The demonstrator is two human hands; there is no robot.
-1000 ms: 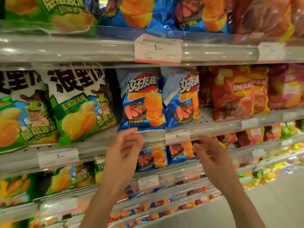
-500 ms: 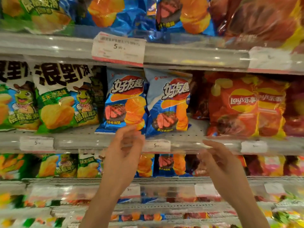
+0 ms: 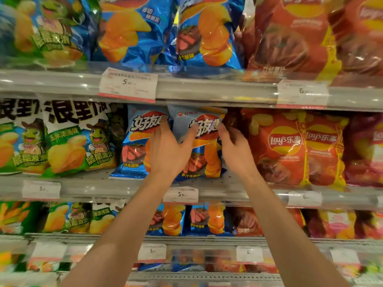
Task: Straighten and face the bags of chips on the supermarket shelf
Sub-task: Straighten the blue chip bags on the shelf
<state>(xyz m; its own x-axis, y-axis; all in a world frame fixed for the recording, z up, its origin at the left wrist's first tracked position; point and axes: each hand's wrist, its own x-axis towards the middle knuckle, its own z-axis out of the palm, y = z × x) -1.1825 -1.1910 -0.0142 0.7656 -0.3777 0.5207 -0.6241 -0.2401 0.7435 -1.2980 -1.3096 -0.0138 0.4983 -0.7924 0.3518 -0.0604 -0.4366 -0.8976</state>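
Observation:
Two blue chip bags stand side by side on the middle shelf (image 3: 87, 189). The right blue bag (image 3: 204, 125) leans with its top tilted left; the left blue bag (image 3: 137, 129) stands upright beside it. My left hand (image 3: 167, 150) grips the right bag's left edge, thumb across its front, fingers between the two bags. My right hand (image 3: 235, 150) holds the same bag's right edge near the top. Green frog-print bags (image 3: 76, 139) stand to the left, red Lay's bags (image 3: 284, 146) to the right.
Larger blue bags (image 3: 199, 32) and red bags (image 3: 290, 36) fill the shelf above, close over my hands. Price tags (image 3: 128, 84) hang on the shelf rails. More green, blue and red bags sit on the shelves below.
Both hands rose from the shelf's front rail and took hold of the right blue bag by its two sides. The view moved closer and tilted upward.

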